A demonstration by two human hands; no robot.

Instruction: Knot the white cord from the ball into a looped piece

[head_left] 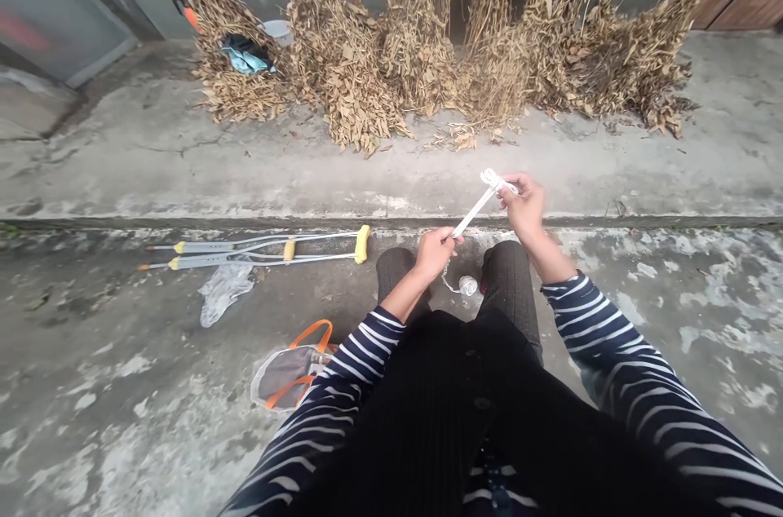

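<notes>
Left hand pinches lower end of white cord, right hand grips near its looped top. From here, cord looks straight between them. White yarn ball on ground, between the legs.

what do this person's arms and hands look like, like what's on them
The left sleeve and right sleeve match: dark navy with thin white stripes, ending short of the wrists. The left hand and right hand are bare.
</notes>
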